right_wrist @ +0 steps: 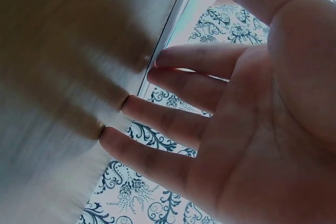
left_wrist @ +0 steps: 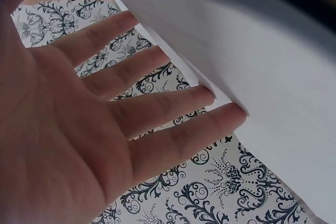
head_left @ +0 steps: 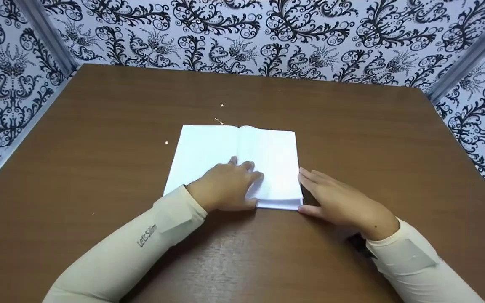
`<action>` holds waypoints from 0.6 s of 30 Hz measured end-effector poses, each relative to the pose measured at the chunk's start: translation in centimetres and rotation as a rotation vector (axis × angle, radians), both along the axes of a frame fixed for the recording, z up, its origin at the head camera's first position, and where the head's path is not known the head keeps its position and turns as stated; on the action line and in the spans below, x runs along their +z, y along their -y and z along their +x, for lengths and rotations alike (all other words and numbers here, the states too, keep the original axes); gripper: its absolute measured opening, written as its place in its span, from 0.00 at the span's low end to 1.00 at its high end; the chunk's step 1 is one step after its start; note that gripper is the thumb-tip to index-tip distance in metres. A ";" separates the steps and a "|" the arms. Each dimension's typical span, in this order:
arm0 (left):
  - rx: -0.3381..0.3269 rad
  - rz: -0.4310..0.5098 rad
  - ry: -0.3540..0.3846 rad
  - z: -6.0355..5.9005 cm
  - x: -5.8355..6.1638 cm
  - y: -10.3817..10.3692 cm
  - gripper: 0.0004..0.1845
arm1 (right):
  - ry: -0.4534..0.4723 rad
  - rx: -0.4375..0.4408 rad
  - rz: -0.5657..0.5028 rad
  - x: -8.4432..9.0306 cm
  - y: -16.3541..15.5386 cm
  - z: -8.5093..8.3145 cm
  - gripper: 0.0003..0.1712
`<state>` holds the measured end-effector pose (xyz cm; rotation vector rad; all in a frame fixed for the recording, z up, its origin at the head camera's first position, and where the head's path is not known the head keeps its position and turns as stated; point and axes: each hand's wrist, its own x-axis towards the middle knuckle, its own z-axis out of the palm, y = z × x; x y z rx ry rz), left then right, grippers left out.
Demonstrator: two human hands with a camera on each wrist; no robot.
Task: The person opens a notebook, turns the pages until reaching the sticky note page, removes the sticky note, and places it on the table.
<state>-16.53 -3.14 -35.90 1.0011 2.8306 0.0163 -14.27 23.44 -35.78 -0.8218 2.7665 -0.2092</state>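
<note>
An open book [head_left: 209, 145] with blank white pages lies on the brown table, its right-hand block of pages the thicker one. My left hand [head_left: 230, 185] rests on it near the fold, fingers spread and thumb toward the bottom edge. The left wrist view shows those fingers nearly straight, tips against the white paper [left_wrist: 283, 93]. Along the book's right side is my right hand [head_left: 335, 198], fingertips at the edge and thumb by the lower corner. Seen from the right wrist, its straight fingers [right_wrist: 168, 121] touch the table top, with the book's edge beside the upper ones.
The brown wooden table [head_left: 99, 168] extends around the book on every side. Small pale crumbs [head_left: 166, 142] lie beyond and left of the book. Black-and-white patterned walls [head_left: 242, 38] stand behind the table and at both sides. Both forearms wear cream sleeves [head_left: 141, 240].
</note>
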 end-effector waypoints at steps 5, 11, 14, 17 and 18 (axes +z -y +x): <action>-0.020 0.034 -0.035 0.2 0.2 0.1 0.24 | 0.000 0.002 -0.024 0.0 -0.1 -0.1 0.45; -0.045 0.060 -0.125 0.1 -0.1 -0.1 0.17 | -0.014 0.019 -0.035 -0.1 -0.1 -0.1 0.44; -0.053 0.053 -0.153 0.1 -0.2 -0.2 0.17 | -0.014 0.027 -0.027 -0.1 0.0 -0.2 0.43; -0.061 0.063 -0.181 0.1 -0.3 -0.3 0.17 | -0.005 0.027 -0.016 -0.1 0.0 -0.2 0.42; -0.067 0.072 -0.199 0.1 -0.2 -0.3 0.16 | -0.003 0.025 -0.012 -0.1 0.0 -0.2 0.42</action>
